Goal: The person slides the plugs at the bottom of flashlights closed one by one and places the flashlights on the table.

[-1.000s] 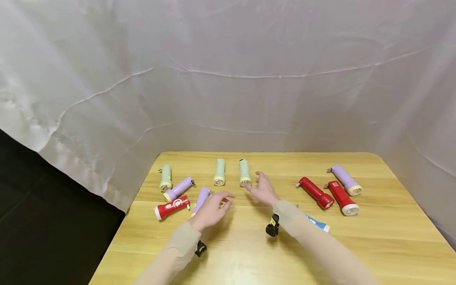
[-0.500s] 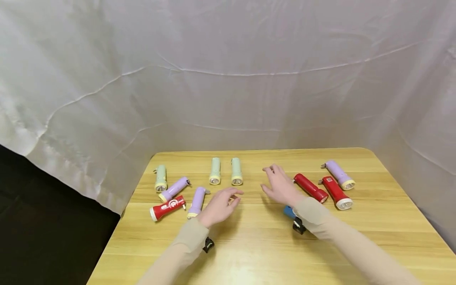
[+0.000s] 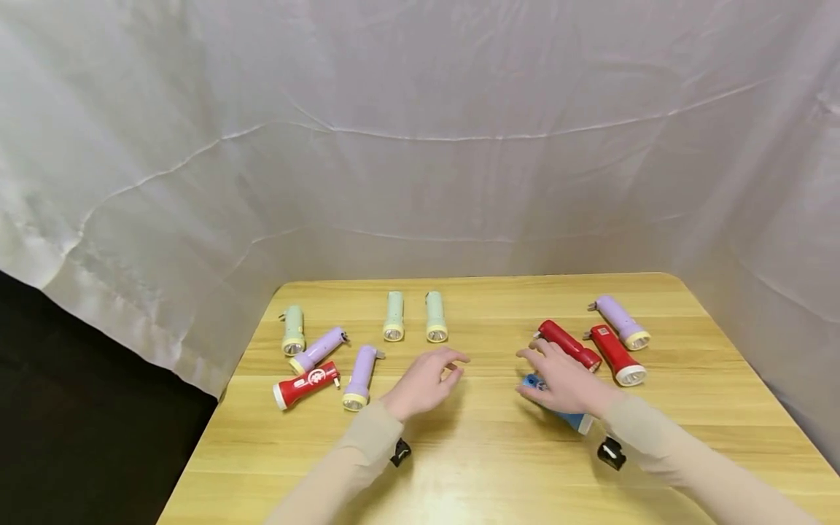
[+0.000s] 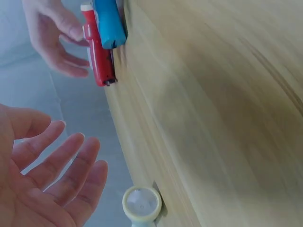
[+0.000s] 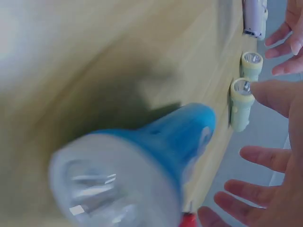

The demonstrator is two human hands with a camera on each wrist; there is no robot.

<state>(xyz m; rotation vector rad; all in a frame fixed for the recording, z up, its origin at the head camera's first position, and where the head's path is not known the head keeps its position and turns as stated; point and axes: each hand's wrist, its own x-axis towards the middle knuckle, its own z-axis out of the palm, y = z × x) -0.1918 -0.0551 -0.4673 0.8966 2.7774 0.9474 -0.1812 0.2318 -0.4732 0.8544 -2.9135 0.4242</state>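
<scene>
My right hand (image 3: 569, 380) hovers over a blue flashlight (image 3: 577, 421) with a white head, fingers spread and holding nothing. In the right wrist view, the blue flashlight (image 5: 184, 130) lies below that palm, apart from the fingers. My left hand (image 3: 425, 384) is held above the table, its fingers loosely bent around nothing. Nearest to it is a purple flashlight (image 3: 361, 375) with a yellow head. Just beyond the right hand lies a dark red flashlight (image 3: 567, 344), partly covered by the fingers.
Two pale green flashlights, one (image 3: 394, 313) left of the other (image 3: 436, 313), lie at the back. Another green one (image 3: 293, 328), a purple one (image 3: 320, 350) and a red one (image 3: 305, 384) lie left. A red-and-white flashlight (image 3: 615, 354) and a purple one (image 3: 620, 319) lie right.
My right hand has gone from beside a green flashlight, rightward and nearer to me, to above the blue one. The left hand has drifted slightly right. The head view has shifted a little.
</scene>
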